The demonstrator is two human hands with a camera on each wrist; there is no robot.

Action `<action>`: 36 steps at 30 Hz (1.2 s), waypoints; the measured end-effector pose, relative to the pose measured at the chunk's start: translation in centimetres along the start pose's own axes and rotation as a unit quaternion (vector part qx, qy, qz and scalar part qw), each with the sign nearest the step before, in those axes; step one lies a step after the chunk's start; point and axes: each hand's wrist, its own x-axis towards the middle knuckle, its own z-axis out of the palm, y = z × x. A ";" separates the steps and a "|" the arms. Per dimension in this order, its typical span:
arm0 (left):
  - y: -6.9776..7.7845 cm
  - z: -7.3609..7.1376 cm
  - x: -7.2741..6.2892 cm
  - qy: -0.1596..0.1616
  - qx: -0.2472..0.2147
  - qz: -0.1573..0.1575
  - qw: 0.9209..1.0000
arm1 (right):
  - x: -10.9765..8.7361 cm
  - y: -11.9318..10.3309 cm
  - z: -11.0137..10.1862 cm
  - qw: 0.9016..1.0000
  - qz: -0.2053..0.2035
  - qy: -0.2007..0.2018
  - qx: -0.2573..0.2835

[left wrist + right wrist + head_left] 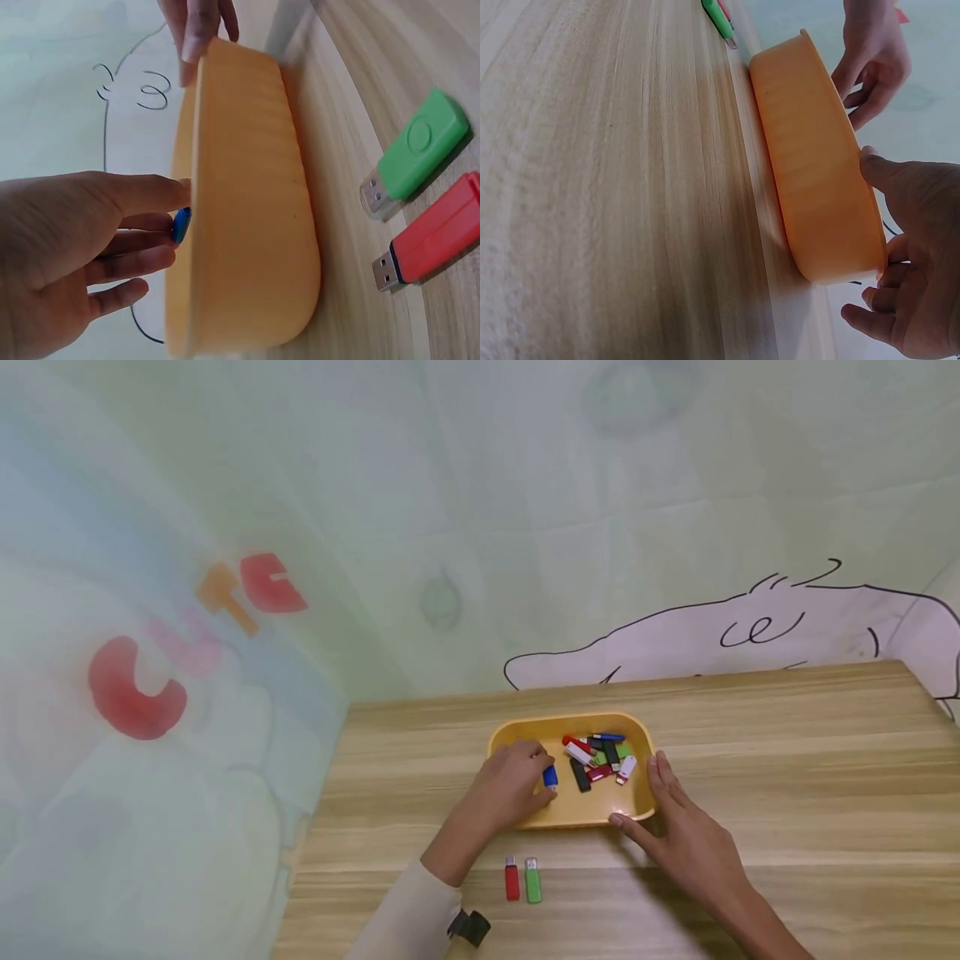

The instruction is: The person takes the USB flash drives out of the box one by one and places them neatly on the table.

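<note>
A yellow plastic tray stands on the wooden table with several USB flash drives heaped in its right half. My left hand reaches over the left part of the tray and pinches a blue USB flash drive between thumb and fingers. In the left wrist view, only the end of that blue drive shows between the fingers. At the tray's front right corner, my right hand holds the tray, thumb on the front rim and fingers along the right side.
In front of the tray, a red USB flash drive and a green USB flash drive lie side by side on the table. Behind the table hangs a printed curtain. A black strap sticks out by the left sleeve.
</note>
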 end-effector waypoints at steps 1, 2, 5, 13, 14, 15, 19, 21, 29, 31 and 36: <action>0.1 -0.1 -0.3 0.003 0.000 0.005 1.000 | 0.0 0.0 0.0 1.000 0.000 0.000 0.001; 0.3 -0.3 -0.6 0.005 -0.001 0.008 1.000 | 0.0 0.0 0.0 1.000 0.000 -0.001 0.001; 0.6 -0.8 -1.6 0.010 -0.001 0.019 1.000 | 0.0 0.0 0.0 1.000 -0.002 0.002 0.003; 1.3 -1.6 -4.0 0.023 0.003 0.049 0.999 | -0.1 0.0 -0.2 1.000 -0.005 0.006 0.001; 1.4 -1.7 -4.2 0.024 0.002 0.052 0.998 | 0.0 0.0 -0.2 1.000 -0.005 0.006 0.000; 1.5 -1.7 -4.5 0.024 0.002 0.055 0.998 | 0.0 0.0 -0.2 1.000 -0.005 0.006 0.001; 1.8 -1.7 -5.6 0.028 -0.003 0.067 0.997 | -0.1 -0.1 -0.2 1.000 -0.004 0.002 0.004; 2.0 -1.5 -6.2 0.027 -0.003 0.073 0.997 | -0.1 0.0 -0.2 1.000 -0.006 0.004 0.006; 2.8 -1.0 -7.6 0.008 -0.018 0.082 0.996 | 0.0 0.0 -0.1 1.000 -0.007 0.002 0.004; 2.9 -0.9 -8.0 0.006 -0.024 0.082 0.996 | 0.0 -0.1 -0.1 1.000 -0.005 0.001 0.005; 3.0 -0.5 -8.6 -0.002 -0.038 0.079 0.996 | -0.1 -0.1 0.0 1.000 -0.009 0.006 0.008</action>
